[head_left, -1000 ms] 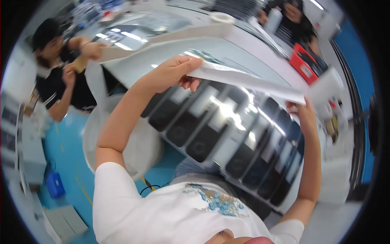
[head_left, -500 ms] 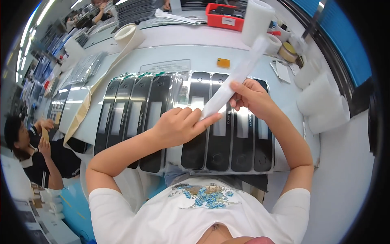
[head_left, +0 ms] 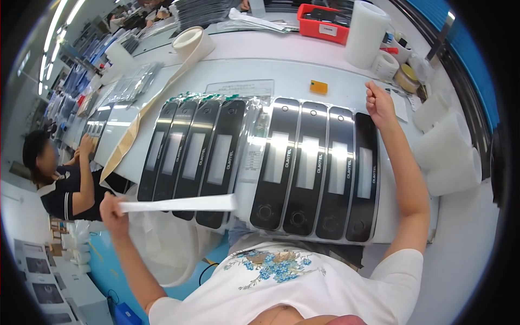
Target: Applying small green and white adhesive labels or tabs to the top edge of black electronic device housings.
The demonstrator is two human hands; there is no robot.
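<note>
Out to the left, my left hand [head_left: 114,214] is closed round one end of a long white strip [head_left: 184,203]. The strip points right, crossing in front of the lower ends of several black panels [head_left: 203,157] with pale windows. My right hand [head_left: 381,105] is raised over the right part of the table, fingers curled; whatever is in them, if anything, is hidden. Nearest to it is the rightmost panel [head_left: 364,179] of a second row of black panels [head_left: 309,168]. Both rows lie side by side, and green tabs [head_left: 200,97] edge the top of the left one.
A white bag-lined bin [head_left: 168,249] stands below the strip. A tan tape roll [head_left: 189,43] trails a long band down the table. Farther back are a red bin [head_left: 324,24], a white roll [head_left: 365,35] and an orange piece [head_left: 318,86]. Another person [head_left: 70,179] sits at left.
My hands have moved apart. The left carried the white strip down and left, away from over the right-hand panels; the right let go of it and moved up and right.
</note>
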